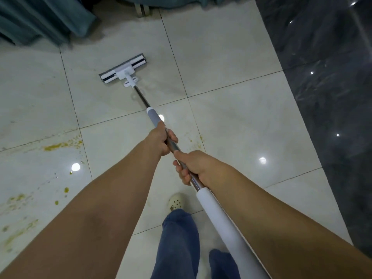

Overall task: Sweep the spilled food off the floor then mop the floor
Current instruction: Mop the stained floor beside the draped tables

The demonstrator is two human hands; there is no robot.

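A sponge mop lies with its flat white-and-grey head (122, 68) on the pale floor tiles ahead of me. Its metal handle (141, 97) runs back toward me, ending in a white foam sleeve (217, 214). My left hand (160, 140) grips the handle just below the grey collar. My right hand (194, 167) grips the bare metal part a little nearer to me, above the white sleeve. Yellow food smears (60, 145) and droplets (66, 190) lie on the tiles at the left. A few small specks (196, 140) sit right of the handle.
Teal curtains (46, 19) hang to the floor at the back left. A dark glossy marble strip (332, 87) borders the tiles on the right. My foot in a cream perforated clog (175, 201) and blue trouser legs (179, 244) stand below the handle.
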